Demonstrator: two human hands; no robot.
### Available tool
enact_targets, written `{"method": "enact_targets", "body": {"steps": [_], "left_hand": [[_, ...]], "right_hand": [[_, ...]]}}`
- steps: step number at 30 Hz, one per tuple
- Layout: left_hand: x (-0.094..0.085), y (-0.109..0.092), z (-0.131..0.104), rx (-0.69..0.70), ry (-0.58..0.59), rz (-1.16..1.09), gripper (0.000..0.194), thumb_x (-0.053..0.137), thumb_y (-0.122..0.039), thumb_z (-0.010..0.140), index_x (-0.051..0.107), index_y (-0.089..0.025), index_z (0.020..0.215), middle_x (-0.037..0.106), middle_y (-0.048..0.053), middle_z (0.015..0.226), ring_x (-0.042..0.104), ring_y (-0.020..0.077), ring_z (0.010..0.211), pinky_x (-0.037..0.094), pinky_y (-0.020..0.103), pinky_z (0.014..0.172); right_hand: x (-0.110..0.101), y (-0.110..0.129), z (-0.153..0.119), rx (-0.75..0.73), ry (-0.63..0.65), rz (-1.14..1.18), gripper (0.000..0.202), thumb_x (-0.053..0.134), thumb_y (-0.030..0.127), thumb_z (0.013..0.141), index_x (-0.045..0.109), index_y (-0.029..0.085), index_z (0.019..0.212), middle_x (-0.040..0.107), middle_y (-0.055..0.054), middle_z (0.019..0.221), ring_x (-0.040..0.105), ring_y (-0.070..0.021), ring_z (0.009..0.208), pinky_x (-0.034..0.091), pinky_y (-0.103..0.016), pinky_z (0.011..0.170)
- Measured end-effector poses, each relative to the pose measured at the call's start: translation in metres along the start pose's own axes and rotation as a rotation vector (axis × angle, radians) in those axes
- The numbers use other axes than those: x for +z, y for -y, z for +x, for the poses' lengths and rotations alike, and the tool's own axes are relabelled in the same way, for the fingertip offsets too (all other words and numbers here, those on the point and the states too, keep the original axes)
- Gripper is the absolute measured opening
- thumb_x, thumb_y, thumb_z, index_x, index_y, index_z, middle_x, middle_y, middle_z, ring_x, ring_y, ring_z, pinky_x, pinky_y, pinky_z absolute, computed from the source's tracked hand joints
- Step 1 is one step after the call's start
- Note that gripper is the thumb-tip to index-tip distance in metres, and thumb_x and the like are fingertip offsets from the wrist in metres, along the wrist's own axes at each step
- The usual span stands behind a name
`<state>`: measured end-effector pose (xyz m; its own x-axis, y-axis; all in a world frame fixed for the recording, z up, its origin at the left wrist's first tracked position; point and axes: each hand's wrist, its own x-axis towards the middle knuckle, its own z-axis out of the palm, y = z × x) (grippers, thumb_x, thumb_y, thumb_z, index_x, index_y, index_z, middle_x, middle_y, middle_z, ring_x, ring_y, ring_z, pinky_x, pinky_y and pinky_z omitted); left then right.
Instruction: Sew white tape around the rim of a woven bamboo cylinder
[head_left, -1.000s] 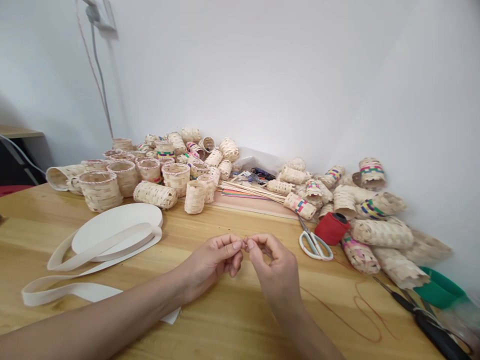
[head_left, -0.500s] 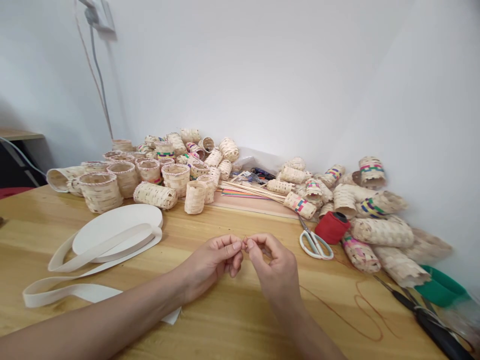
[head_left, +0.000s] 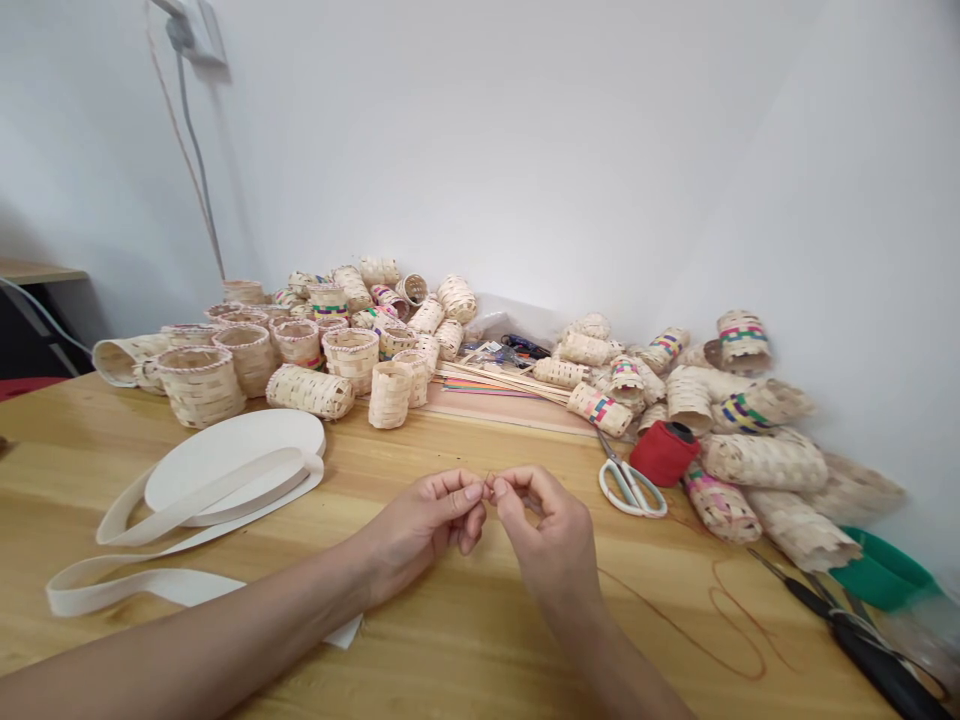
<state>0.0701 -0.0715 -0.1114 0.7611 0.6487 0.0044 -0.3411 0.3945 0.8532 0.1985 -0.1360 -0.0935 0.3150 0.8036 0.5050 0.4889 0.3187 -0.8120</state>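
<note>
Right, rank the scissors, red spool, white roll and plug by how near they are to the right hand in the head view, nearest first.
From the right hand:
1. Scissors: just to its right.
2. Red spool: right, beyond the scissors.
3. White roll: left, past the left hand.
4. Plug: upper left, on the wall.

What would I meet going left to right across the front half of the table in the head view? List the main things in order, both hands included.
White ribbon roll, left hand, right hand, white-handled scissors, red thread spool, green curved object.
</note>
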Motion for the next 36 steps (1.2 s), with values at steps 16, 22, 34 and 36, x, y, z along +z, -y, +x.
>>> {"method": "enact_targets", "body": {"steps": [16,22,34,36], "left_hand": [[-0.0004,0.0002,0.0004,-0.004,0.021,0.017,0.024,0.062,-0.032,0.084,0.057,-0.013,0.069,0.054,-0.001,0.052,0.043,0.0083,0.049,0.030,0.021,0.055],[-0.0004,0.0001,0.0004,0.001,0.025,0.021,0.023,0.059,-0.029,0.085,0.056,-0.013,0.069,0.054,-0.001,0.052,0.043,0.0084,0.049,0.029,0.021,0.055],[-0.0006,-0.0002,0.0009,0.010,0.030,0.040,0.024,0.060,-0.031,0.085,0.056,-0.013,0.070,0.054,-0.001,0.052,0.042,0.0090,0.050,0.029,0.022,0.055],[-0.0005,-0.0002,0.0008,0.012,0.029,0.044,0.024,0.060,-0.031,0.085,0.056,-0.013,0.069,0.054,-0.001,0.052,0.042,0.0091,0.050,0.029,0.022,0.055]], "right_hand": [[-0.0005,-0.0017,0.0001,-0.038,0.006,-0.014,0.012,0.053,0.023,0.081,0.060,0.019,0.072,0.068,-0.001,0.070,0.065,-0.0155,0.067,0.050,-0.024,0.066],[-0.0004,-0.0017,0.0002,-0.033,-0.003,-0.017,0.011,0.054,0.023,0.081,0.061,0.019,0.072,0.068,-0.001,0.070,0.066,-0.0153,0.067,0.050,-0.023,0.065],[-0.0012,-0.0049,-0.0004,-0.018,0.031,-0.010,0.012,0.054,0.024,0.082,0.061,0.019,0.073,0.069,-0.002,0.072,0.066,-0.0158,0.069,0.051,-0.024,0.067],[-0.0010,-0.0049,-0.0003,-0.019,0.032,-0.015,0.012,0.054,0.024,0.082,0.061,0.019,0.073,0.069,-0.001,0.071,0.066,-0.0156,0.069,0.051,-0.024,0.066]]}}
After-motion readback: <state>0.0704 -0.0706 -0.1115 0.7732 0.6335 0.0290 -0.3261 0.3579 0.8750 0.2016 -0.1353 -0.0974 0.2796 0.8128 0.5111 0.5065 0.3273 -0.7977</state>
